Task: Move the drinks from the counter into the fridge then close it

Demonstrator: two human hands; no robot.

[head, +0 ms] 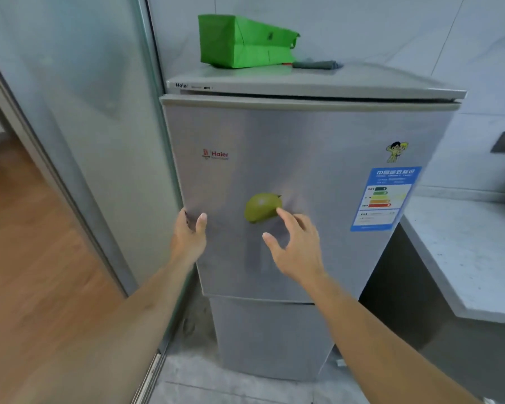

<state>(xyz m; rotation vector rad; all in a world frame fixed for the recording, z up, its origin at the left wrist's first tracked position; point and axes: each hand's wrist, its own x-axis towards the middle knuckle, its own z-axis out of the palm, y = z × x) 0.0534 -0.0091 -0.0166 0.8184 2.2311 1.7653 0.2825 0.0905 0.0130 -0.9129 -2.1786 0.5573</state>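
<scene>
The fridge [289, 170] stands right in front of me, door closed. My left hand [187, 237] grips the door's left edge, fingers curled round it; my right hand [296, 246] hovers open just beside the green magnet [261, 207].

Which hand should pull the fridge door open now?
Probably the left hand: its fingers curl round the left edge of the upper fridge door, which looks shut. The right hand is open by the green magnet, holding nothing.
</scene>
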